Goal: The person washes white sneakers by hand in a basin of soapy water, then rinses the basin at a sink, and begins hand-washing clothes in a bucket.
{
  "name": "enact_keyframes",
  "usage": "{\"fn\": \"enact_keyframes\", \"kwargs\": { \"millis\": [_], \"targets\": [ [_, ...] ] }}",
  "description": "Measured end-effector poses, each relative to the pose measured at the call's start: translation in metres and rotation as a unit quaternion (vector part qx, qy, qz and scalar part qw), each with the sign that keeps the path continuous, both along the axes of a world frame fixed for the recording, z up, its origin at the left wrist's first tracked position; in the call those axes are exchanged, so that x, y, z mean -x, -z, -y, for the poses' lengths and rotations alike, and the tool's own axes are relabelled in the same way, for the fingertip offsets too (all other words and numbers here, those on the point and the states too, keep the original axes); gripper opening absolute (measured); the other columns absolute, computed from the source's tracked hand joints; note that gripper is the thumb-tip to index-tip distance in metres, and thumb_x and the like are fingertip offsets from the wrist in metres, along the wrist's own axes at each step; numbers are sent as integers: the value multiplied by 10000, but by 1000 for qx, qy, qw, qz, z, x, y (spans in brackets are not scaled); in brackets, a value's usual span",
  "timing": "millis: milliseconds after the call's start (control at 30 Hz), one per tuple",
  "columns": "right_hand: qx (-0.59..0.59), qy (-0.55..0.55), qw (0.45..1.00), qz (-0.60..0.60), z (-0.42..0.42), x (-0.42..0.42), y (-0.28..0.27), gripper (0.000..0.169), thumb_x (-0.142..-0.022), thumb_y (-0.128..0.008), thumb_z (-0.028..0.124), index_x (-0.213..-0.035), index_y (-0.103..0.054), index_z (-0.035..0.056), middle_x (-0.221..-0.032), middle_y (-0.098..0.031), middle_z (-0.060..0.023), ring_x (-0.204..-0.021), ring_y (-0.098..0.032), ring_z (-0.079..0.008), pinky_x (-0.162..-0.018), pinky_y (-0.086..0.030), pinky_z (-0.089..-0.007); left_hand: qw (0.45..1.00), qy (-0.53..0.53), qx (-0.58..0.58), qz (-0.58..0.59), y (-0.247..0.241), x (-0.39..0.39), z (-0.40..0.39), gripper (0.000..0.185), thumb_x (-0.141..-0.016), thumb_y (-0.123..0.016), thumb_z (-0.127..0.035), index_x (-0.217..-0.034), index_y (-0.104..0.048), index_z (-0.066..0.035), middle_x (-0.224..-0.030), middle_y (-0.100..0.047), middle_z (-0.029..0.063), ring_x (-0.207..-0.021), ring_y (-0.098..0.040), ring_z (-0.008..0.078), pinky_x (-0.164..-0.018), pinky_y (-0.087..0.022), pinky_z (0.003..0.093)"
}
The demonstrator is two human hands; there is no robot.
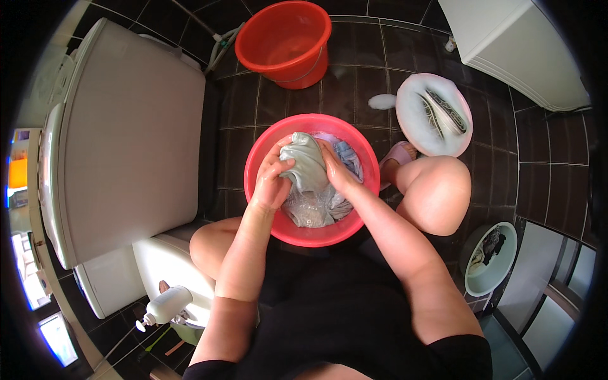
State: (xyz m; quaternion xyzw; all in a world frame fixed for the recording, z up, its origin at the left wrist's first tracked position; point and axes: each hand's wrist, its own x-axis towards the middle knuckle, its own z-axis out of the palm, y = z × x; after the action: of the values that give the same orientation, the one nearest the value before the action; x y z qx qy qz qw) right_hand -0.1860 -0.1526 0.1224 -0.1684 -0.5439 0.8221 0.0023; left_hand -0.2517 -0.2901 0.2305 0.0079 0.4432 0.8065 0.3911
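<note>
A wet, pale grey-green cloth [306, 164] is bunched up between my two hands above a red plastic basin [304, 238]. My left hand [274, 178] grips its left side, with the thumb lying over the front. On the other side, my right hand [336, 166] is closed against the cloth, its fingertips partly hidden behind it. Below, the basin holds water with a wet light-grey fabric [308, 214] near my side. A blue cloth [349, 156] and some lilac fabric [327, 137] lie at the far right inside. Both hands look wet.
Beyond the basin stands a red bucket [301, 80] with a wire handle. At right, a suds-filled basin [408, 126] holds black-and-white patterned items; foam [382, 101] sits beside it. A pale green tub [498, 278] contains dark cloths. A white appliance [133, 128] and pump bottle [168, 304] are left.
</note>
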Motion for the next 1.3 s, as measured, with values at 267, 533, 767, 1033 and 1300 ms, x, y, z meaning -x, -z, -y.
{"fn": "enact_keyframes", "kwargs": {
  "millis": [267, 533, 767, 1033, 1300],
  "targets": [
    [257, -7, 963, 85, 31, -12, -34, 736, -851, -640, 461, -1376, -356, 31, -1327, -451, -89, -1220, -423, -175, -1015, -348, -334, 981, -162, -27, 107, 46, 2, -22, 485, -859, -450, -83, -1340, -430, -25, -1310, -483, 154, -1222, -466, 262, -1055, -355, 385],
    [294, -156, 916, 224, 12, -8, -37, 313, -845, -660, 224, -1081, -500, 97, -839, -538, -31, -595, -502, -90, -439, -405, -217, 930, 6, 319, -186, 52, 33, -9, 361, -919, -581, -213, -1194, -529, 15, -1005, -640, 97, -919, -601, 143, -804, -463, 252],
    [726, -160, 643, 182, 17, -7, -56, 229, -841, -603, 178, -1021, -502, 80, -808, -492, -30, -674, -488, -108, -382, -393, -173, 985, -134, 81, 71, 65, 27, 8, 707, -894, -363, -658, -1232, -524, -58, -1139, -592, 131, -1025, -562, 258, -950, -421, 419],
    [889, -75, 447, 69, 50, -19, -89, 572, -804, -660, 136, -1295, -386, 29, -1103, -545, -71, -1157, -500, -174, -485, -556, -202, 927, -38, -356, 114, 40, -8, -20, 726, -828, -498, -660, -1414, -358, -254, -1417, -374, 94, -1167, -456, 319, -983, -386, 539],
    [865, -107, 483, 79, 36, -15, -70, 148, -902, -566, 150, -988, -517, 40, -838, -535, -14, -603, -503, -63, -383, -376, -175, 973, 66, -195, 107, 48, 33, -13, 308, -790, -693, -438, -774, -487, -209, -872, -445, -4, -882, -469, 203, -775, -453, 386]
  ]
}}
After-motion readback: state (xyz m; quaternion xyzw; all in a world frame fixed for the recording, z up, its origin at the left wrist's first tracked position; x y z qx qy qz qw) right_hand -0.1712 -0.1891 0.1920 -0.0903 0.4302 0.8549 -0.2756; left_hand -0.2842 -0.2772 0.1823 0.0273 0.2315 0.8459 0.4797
